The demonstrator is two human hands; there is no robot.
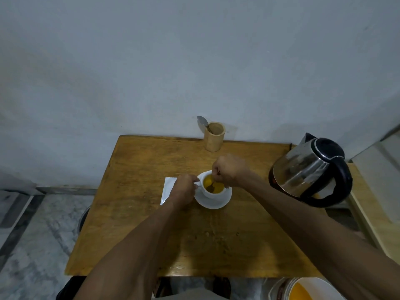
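Note:
A white cup of yellow liquid stands on a white saucer in the middle of a wooden table. My left hand pinches the cup's handle on its left side. Above the cup, my right hand is curled round the stem of a spoon, whose bowl dips into the liquid.
A steel electric kettle with a black handle stands at the table's right edge. A wooden holder with a spoon sits at the back by the wall. A white packet lies left of the cup. A bucket with yellow liquid is at bottom right.

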